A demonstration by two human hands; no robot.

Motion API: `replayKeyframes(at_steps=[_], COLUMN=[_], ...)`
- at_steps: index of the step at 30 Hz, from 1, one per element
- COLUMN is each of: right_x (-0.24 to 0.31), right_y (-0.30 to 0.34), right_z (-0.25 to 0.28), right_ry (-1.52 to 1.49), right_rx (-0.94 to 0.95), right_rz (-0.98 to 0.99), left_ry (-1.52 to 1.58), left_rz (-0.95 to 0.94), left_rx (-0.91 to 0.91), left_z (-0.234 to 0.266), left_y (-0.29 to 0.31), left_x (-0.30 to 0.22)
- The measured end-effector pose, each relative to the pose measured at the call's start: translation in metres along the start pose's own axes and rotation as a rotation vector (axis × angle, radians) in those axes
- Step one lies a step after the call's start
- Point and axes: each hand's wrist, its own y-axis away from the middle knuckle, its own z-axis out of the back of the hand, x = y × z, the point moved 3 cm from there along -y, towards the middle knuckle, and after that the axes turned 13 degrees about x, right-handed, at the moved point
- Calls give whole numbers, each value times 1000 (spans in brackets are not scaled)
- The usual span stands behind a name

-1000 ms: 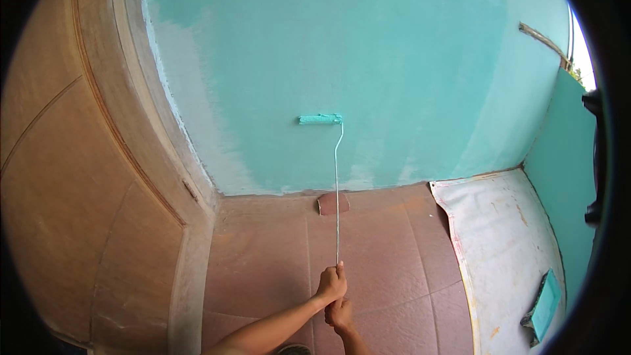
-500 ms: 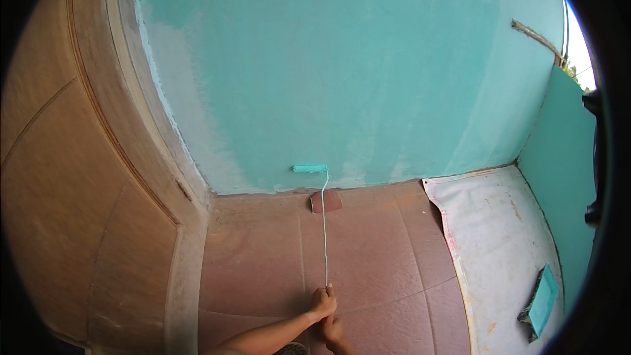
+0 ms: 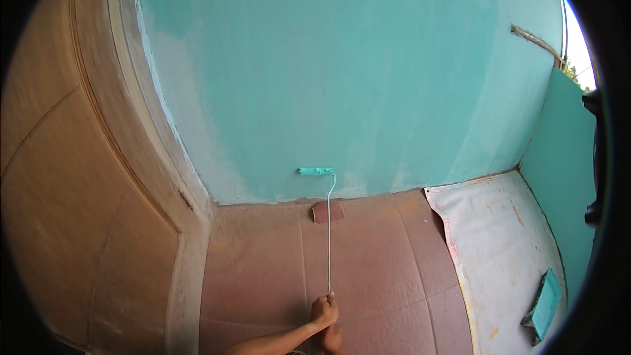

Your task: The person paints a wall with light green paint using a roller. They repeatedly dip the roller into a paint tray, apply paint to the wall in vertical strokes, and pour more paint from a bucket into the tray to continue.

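Observation:
Both my hands are closed around the lower end of a long, thin paint roller (image 3: 329, 243). My left hand (image 3: 323, 312) grips higher up, its forearm coming in from the lower left. Just below and partly behind it, my right hand (image 3: 332, 338) wraps the same handle, which the fingers hide. At the far end, the roller's turquoise sleeve lies level against the lower part of the turquoise wall (image 3: 342, 79), a little above the floor. Paler, greyish patches show on the wall's left side and along its foot.
A wooden door (image 3: 85, 171) and its frame stand at the left. Against the wall's foot sits a broken brown tile piece (image 3: 328, 212) on the reddish-brown floor (image 3: 368, 263). A whitish sheet (image 3: 506, 236) at the right bears a turquoise-stained paint tray (image 3: 545, 306). A stick (image 3: 537, 38) juts out at upper right.
The roller sleeve has moved slightly to the right and a little higher above the wall's foot. The whole view has shifted slightly. Both hands keep their grip on the handle.

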Motion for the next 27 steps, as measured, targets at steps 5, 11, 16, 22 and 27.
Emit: replayKeyframes(at_steps=[5, 11, 16, 22, 27], right_x=[43, 85, 186, 327, 411], right_y=[-9, -33, -31, -1, 6], right_z=[9, 21, 21, 31, 37], right_ry=[-95, -162, -240, 101, 493], right_rx=[74, 160, 284, 105, -115], right_rz=[68, 90, 280, 652, 1031], left_ry=[43, 17, 170, 260, -420], left_rz=[-134, -302, -337, -521, -1075], left_rx=[-5, -65, 5, 68, -787], left_z=[7, 22, 56, 105, 145], left_y=[-21, -36, -72, -97, -61], left_x=[-35, -76, -137, -264, -356])
